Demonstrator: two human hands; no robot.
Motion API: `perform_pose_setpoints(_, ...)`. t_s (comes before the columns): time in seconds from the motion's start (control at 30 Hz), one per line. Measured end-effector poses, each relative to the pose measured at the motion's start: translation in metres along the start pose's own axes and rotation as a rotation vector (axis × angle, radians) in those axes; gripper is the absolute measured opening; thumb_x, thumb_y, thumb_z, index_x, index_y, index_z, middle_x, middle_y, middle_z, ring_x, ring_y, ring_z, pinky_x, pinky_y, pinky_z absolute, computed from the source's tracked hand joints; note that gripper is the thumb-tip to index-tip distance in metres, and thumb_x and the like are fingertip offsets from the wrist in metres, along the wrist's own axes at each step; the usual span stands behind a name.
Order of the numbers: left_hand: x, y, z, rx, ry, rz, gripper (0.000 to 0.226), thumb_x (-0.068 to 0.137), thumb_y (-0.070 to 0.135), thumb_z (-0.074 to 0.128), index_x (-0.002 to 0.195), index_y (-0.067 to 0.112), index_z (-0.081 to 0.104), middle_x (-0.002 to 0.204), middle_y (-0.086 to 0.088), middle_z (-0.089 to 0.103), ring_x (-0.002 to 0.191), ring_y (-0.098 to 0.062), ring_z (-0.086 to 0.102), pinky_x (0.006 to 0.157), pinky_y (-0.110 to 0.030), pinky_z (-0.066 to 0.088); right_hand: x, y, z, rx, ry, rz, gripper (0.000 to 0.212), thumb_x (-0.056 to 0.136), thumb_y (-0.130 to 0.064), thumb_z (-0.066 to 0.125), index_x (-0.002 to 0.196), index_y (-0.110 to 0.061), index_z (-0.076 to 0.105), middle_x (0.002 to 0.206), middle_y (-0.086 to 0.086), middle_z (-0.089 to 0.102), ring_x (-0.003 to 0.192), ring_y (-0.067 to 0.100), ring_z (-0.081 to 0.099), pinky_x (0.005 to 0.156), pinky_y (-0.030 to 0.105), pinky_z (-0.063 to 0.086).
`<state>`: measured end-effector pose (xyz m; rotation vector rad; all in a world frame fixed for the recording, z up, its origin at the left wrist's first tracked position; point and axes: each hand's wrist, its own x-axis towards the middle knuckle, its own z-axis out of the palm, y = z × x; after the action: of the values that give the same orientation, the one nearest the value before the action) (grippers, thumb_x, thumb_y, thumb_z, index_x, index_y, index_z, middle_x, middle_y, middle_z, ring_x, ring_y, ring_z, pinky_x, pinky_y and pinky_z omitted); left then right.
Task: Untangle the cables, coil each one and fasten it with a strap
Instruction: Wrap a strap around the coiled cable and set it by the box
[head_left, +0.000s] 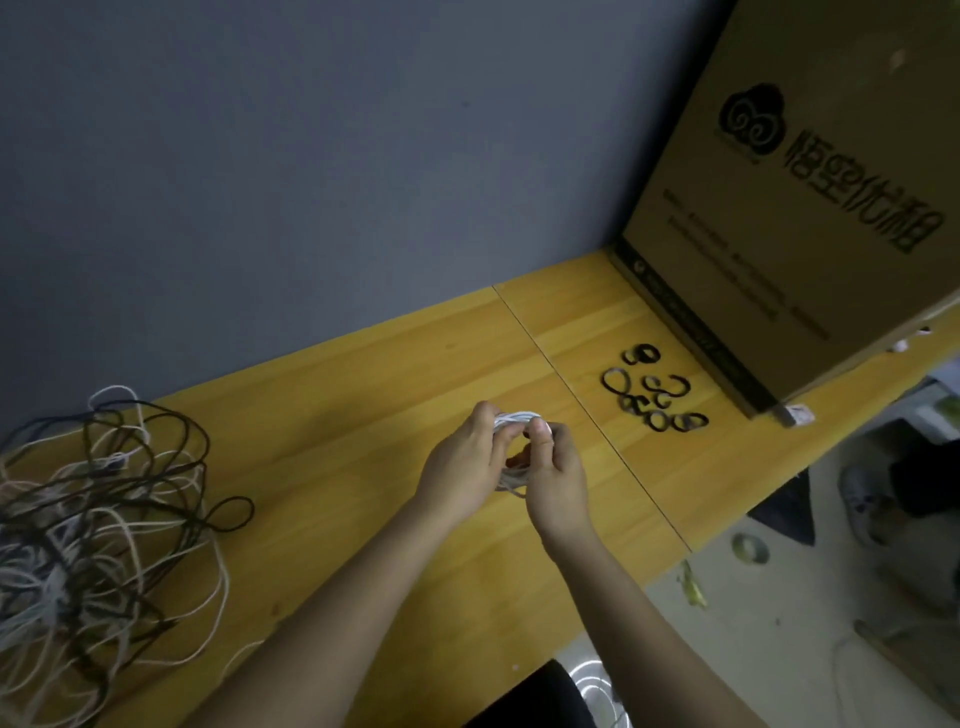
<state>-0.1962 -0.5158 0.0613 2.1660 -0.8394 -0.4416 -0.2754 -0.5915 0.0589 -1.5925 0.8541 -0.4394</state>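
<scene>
Over the middle of the wooden table (363, 395), both hands hold a small coil of white cable (514, 418). My left hand (462, 462) grips the coil's left side. My right hand (556, 473) pinches its right side, thumb on top. Part of the coil is hidden behind the fingers. A big tangle of black, white and beige cables (93, 525) lies at the table's left end. Several black straps (649, 395), curled into loops, lie to the right of my hands.
A large cardboard box (800, 208) with printed text stands at the table's right end, just behind the straps. A grey wall (311, 156) runs along the far edge. Floor with clutter and a shoe (862, 509) shows at lower right.
</scene>
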Motion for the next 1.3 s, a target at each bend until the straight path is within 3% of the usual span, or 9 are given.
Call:
perform_pose_setpoints(0.07, 0.018, 0.013, 0.017, 0.072, -0.034, -0.011, 0.038, 0.1, 0.045, 0.031, 0.11, 0.01, 0.042, 0.103, -0.011, 0.064, 0.091, -0.037, 0.058, 0.063, -0.037, 0.036, 0.018, 0.006, -0.017, -0.049, 0.036, -0.034, 0.03, 0.101, -0.038, 0.036, 0.099, -0.016, 0.055, 0.08, 0.006, 0.064, 0.07, 0.017, 0.062, 0.065, 0.036, 0.05)
perform_pose_setpoints(0.2, 0.068, 0.046, 0.059, 0.132, -0.059, -0.049, 0.037, 0.101, 0.045, 0.03, 0.109, 0.01, 0.039, 0.104, -0.015, 0.064, 0.092, -0.042, 0.057, 0.068, -0.038, 0.037, 0.079, 0.02, -0.071, -0.132, -0.007, -0.118, 0.027, 0.102, -0.031, 0.038, 0.102, -0.013, 0.058, 0.073, -0.004, 0.063, 0.061, 0.001, 0.06, 0.053, 0.017, 0.043)
perform_pose_setpoints(0.3, 0.109, 0.076, 0.103, 0.144, -0.07, -0.065, 0.036, 0.102, 0.042, 0.031, 0.113, 0.008, 0.039, 0.108, -0.017, 0.063, 0.095, -0.043, 0.058, 0.072, -0.042, 0.042, 0.131, 0.035, -0.12, -0.185, -0.075, -0.144, 0.028, 0.102, -0.031, 0.037, 0.11, -0.015, 0.059, 0.076, -0.003, 0.063, 0.061, 0.007, 0.057, 0.054, 0.022, 0.041)
perform_pose_setpoints(0.4, 0.142, 0.107, 0.145, 0.199, -0.081, -0.057, 0.039, 0.102, 0.039, 0.031, 0.12, 0.006, 0.04, 0.111, -0.016, 0.062, 0.093, -0.041, 0.06, 0.068, -0.039, 0.041, 0.176, 0.048, -0.171, -0.164, -0.162, -0.107, 0.026, 0.103, -0.029, 0.036, 0.103, -0.019, 0.06, 0.075, 0.009, 0.061, 0.064, 0.024, 0.055, 0.057, 0.035, 0.041)
perform_pose_setpoints(0.6, 0.186, 0.117, 0.192, 0.223, -0.069, -0.133, 0.039, 0.102, 0.04, 0.032, 0.123, 0.009, 0.04, 0.107, -0.016, 0.063, 0.085, -0.041, 0.063, 0.066, -0.044, 0.048, 0.226, 0.057, -0.206, -0.062, -0.27, 0.134, 0.035, 0.101, -0.04, 0.037, 0.106, -0.017, 0.064, 0.086, 0.003, 0.066, 0.074, 0.012, 0.063, 0.061, 0.023, 0.046)
perform_pose_setpoints(0.77, 0.213, 0.116, 0.217, 0.026, -0.076, -0.256, 0.069, 0.089, 0.064, 0.016, 0.123, 0.01, 0.042, 0.095, -0.013, 0.064, 0.077, -0.029, 0.064, 0.062, -0.041, 0.049, 0.253, 0.067, -0.202, -0.161, -0.034, 0.078, 0.037, 0.1, -0.041, 0.039, 0.099, -0.013, 0.063, 0.067, 0.001, 0.058, 0.052, 0.007, 0.05, 0.047, 0.022, 0.035)
perform_pose_setpoints(0.97, 0.225, 0.102, 0.235, -0.355, -0.152, -0.296, 0.032, 0.102, 0.037, 0.039, 0.119, 0.01, 0.042, 0.098, -0.016, 0.061, 0.08, -0.02, 0.06, 0.07, -0.035, 0.045, 0.278, 0.084, -0.218, -0.278, -0.174, -0.009, 0.019, 0.1, -0.031, 0.044, 0.102, -0.018, 0.059, 0.074, -0.006, 0.062, 0.059, 0.002, 0.058, 0.047, 0.014, 0.038)
perform_pose_setpoints(1.07, 0.224, 0.091, 0.235, -0.447, -0.329, -0.401, 0.035, 0.101, 0.042, 0.038, 0.114, 0.011, 0.047, 0.108, -0.014, 0.06, 0.084, -0.016, 0.063, 0.073, -0.033, 0.054, 0.278, 0.101, -0.227, -0.328, -0.194, 0.025, 0.026, 0.098, -0.035, 0.046, 0.103, -0.014, 0.061, 0.07, -0.002, 0.061, 0.059, 0.013, 0.058, 0.05, 0.031, 0.043)
perform_pose_setpoints(1.3, 0.252, 0.045, 0.235, 0.061, -0.083, -0.54, 0.032, 0.102, 0.035, 0.041, 0.113, 0.008, 0.057, 0.103, -0.009, 0.06, 0.075, -0.021, 0.056, 0.059, -0.03, 0.04, 0.282, 0.131, -0.244, -0.305, -0.117, 0.143, 0.021, 0.098, -0.029, 0.049, 0.102, -0.013, 0.063, 0.079, -0.002, 0.065, 0.068, 0.004, 0.061, 0.052, 0.011, 0.042)
